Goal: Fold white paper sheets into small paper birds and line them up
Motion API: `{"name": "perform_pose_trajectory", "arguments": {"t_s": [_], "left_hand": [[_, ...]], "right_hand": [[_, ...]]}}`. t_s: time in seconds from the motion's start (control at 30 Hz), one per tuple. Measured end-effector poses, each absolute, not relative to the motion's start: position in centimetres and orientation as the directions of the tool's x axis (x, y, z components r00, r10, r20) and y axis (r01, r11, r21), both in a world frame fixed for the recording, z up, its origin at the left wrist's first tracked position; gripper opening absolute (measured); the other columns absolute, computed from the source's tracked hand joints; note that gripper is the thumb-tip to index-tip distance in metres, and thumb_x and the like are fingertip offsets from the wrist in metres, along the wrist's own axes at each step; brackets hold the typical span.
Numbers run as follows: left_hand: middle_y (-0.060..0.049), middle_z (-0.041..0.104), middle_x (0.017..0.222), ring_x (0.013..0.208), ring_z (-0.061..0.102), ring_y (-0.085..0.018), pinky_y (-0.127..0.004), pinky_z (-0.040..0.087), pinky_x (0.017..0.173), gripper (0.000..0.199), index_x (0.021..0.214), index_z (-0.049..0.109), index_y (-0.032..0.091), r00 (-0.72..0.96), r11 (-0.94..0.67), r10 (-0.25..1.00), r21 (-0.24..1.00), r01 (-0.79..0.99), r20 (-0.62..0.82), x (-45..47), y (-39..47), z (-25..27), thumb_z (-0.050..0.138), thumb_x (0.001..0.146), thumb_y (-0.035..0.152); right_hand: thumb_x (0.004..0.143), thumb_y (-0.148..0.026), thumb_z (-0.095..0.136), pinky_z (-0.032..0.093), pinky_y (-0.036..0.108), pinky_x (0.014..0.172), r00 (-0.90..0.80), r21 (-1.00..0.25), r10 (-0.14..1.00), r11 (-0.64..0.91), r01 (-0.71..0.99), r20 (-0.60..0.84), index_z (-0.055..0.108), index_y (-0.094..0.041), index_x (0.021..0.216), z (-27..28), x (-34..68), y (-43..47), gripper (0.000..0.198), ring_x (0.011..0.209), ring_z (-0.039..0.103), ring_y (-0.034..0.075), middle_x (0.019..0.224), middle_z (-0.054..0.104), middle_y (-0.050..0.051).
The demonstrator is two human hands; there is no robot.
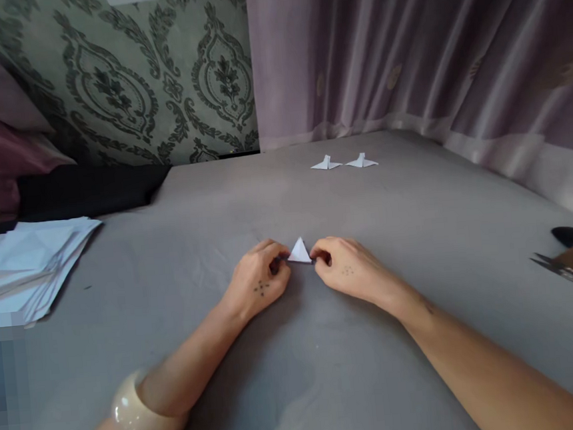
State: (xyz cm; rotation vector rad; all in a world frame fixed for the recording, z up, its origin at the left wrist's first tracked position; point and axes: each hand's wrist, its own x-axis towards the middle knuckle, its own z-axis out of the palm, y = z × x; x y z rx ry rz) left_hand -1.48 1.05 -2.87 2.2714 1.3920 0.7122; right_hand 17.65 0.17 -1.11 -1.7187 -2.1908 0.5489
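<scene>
Pinching a white paper triangle (300, 251) by opposite lower corners, mid-grey surface (320, 372): left hand (262, 277), right hand (347, 268). Beyond: two folded papers (327, 164), near curtain (343, 56). Left: paper stack (44, 259), black cloth (93, 188). Far right: pointed tool (567, 272).

The grey cloth (436, 208) bears 2 origami figures (327, 164) far back, white paper sheets (44, 253) and black fabric (94, 190) at left, a pointed metal tool (567, 273) at right.
</scene>
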Motion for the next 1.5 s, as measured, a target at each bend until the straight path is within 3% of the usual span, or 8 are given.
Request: {"name": "perform_pose_trajectory", "arguments": {"t_s": [0.23,0.43,0.6,0.8,0.97,1.07,1.23,1.5], "left_hand": [[-0.003,0.064,0.085,0.067,0.056,-0.012,-0.023,0.043,0.062,0.024,0.089,0.066,0.019,0.338,-0.384,0.918,0.688,0.616,0.209,-1.4,1.2,-2.3,0.045,0.08,0.012],[0.0,0.059,0.075,0.061,0.052,-0.011,-0.023,0.041,0.058,0.021,0.085,0.062,0.018,0.317,-0.319,0.938,0.717,0.62,0.143,-1.5,1.0,-1.9,0.046,0.074,0.011],[0.0,0.054,0.08,0.065,0.051,-0.011,-0.022,0.043,0.059,0.023,0.09,0.058,0.019,0.401,-0.402,0.898,0.712,0.577,0.182,-1.6,0.8,-2.0,0.051,0.069,0.011],[-0.003,0.056,0.09,0.072,0.054,-0.011,-0.023,0.045,0.066,0.022,0.096,0.063,0.02,0.469,-0.485,0.853,0.68,0.55,0.229,-1.5,1.2,-2.9,0.051,0.079,0.013],[-0.003,0.058,0.089,0.069,0.056,-0.011,-0.024,0.044,0.066,0.016,0.082,0.066,0.019,0.5,-0.488,0.846,0.647,0.586,0.186,-1.6,1.8,-3.1,0.051,0.086,0.021],[-0.003,0.06,0.09,0.07,0.056,-0.011,-0.023,0.044,0.067,0.015,0.082,0.067,0.019,0.47,-0.506,0.85,0.62,0.599,0.24,-1.4,1.8,-3.0,0.052,0.086,0.021],[-0.004,0.061,0.09,0.071,0.057,-0.011,-0.023,0.044,0.066,0.017,0.086,0.07,0.018,0.368,-0.488,0.872,0.619,0.615,0.322,-1.0,1.8,-3.4,0.054,0.087,0.024],[-0.003,0.063,0.086,0.072,0.059,-0.013,-0.023,0.044,0.066,0.015,0.084,0.072,0.019,0.392,-0.449,0.887,0.659,0.603,0.245,-0.6,2.4,-3.8,0.059,0.085,0.027]], "right_hand": [[0.082,-0.015,0.046,0.039,0.024,0.063,-0.246,-0.604,0.969,0.216,0.767,0.034,0.068,-0.025,0.093,-1.1,17.5,0.5,0.026,0.07,0.058,0.013,0.086,0.068,0.0],[0.083,-0.01,0.043,0.033,0.026,0.061,-0.494,-0.418,0.867,0.427,0.802,-0.063,0.072,-0.031,0.098,0.6,18.2,-0.9,0.039,0.07,0.054,0.013,0.086,0.058,0.001],[0.082,-0.003,0.04,0.029,0.027,0.058,-0.501,-0.314,0.849,0.435,0.844,-0.171,0.07,-0.033,0.099,1.6,18.4,-1.6,0.046,0.065,0.048,0.012,0.081,0.051,0.002],[0.082,-0.001,0.037,0.032,0.027,0.063,-0.512,-0.283,0.85,0.463,0.84,-0.128,0.065,-0.034,0.11,1.2,17.9,-2.2,0.052,0.068,0.05,0.014,0.083,0.051,0.002],[0.082,-0.01,0.045,0.039,0.025,0.066,-0.538,-0.48,0.841,0.447,0.755,-0.063,0.071,-0.03,0.098,0.7,19.0,-1.2,0.037,0.074,0.057,0.014,0.091,0.063,0.002],[0.084,-0.014,0.045,0.043,0.024,0.072,-0.34,-0.646,0.935,0.319,0.693,0.097,0.07,-0.024,0.1,0.1,19.3,0.1,0.032,0.078,0.06,0.013,0.096,0.068,0.001],[0.082,-0.029,0.06,0.043,0.024,0.07,-0.303,-0.637,0.941,0.326,0.698,0.149,0.071,-0.021,0.093,-1.6,18.1,1.1,0.017,0.075,0.059,0.013,0.089,0.066,0.003],[0.086,-0.024,0.058,0.04,0.024,0.067,-0.269,-0.578,0.954,0.294,0.762,0.131,0.072,-0.024,0.089,-3.2,17.6,1.3,0.015,0.078,0.06,0.014,0.088,0.065,0.001]]}}
